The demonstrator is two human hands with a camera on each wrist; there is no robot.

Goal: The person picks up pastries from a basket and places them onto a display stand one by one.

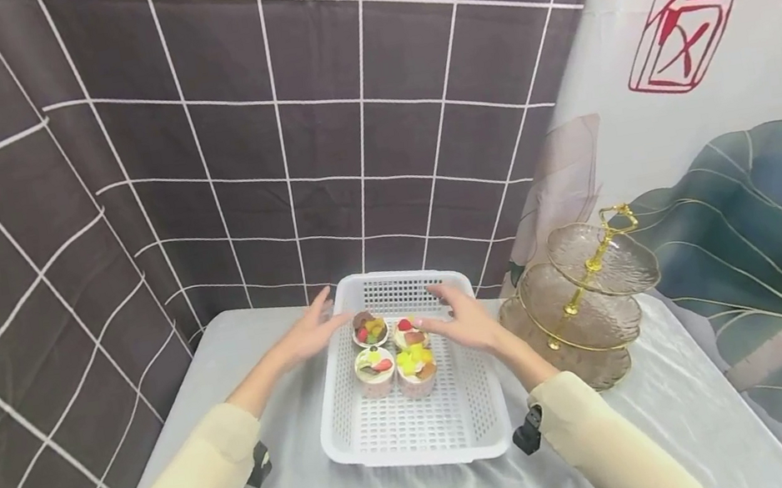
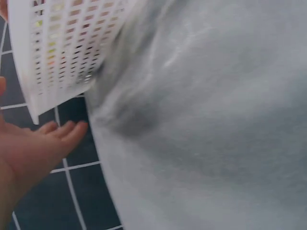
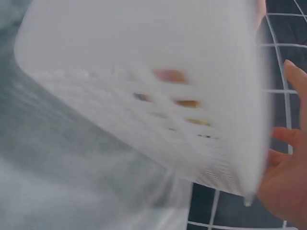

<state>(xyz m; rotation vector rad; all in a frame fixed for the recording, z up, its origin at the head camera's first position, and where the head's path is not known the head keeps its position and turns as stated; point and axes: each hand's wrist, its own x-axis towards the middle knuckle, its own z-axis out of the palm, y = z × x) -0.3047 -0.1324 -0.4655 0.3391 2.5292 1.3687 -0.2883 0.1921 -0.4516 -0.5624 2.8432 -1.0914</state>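
Observation:
A white plastic basket (image 1: 392, 456) with slotted walls sits on the cloth-covered table. Several fruit-topped cupcakes in paper cups stand grouped inside it: a yellow-topped cupcake (image 1: 416, 362), a cream cupcake with strawberry (image 1: 374, 364), a chocolate cupcake (image 1: 370, 330) and a raspberry-topped cupcake (image 1: 410, 332), partly overlapped by the right hand. My left hand (image 1: 309, 334) hovers by the basket's left rim, fingers extended and holding nothing. Over the right rim, my right hand (image 1: 469, 321) has its fingers spread, also holding nothing. Both wrist views show open fingers beside the basket's wall (image 3: 120, 43).
To the right of the basket stands a three-tier glass stand (image 1: 590, 307) with a gold post and handle. A dark curtain with white grid lines (image 1: 314, 137) hangs behind and to the left. A printed white curtain (image 1: 649, 146) hangs at right. Grey cloth (image 1: 282, 479) covers the table.

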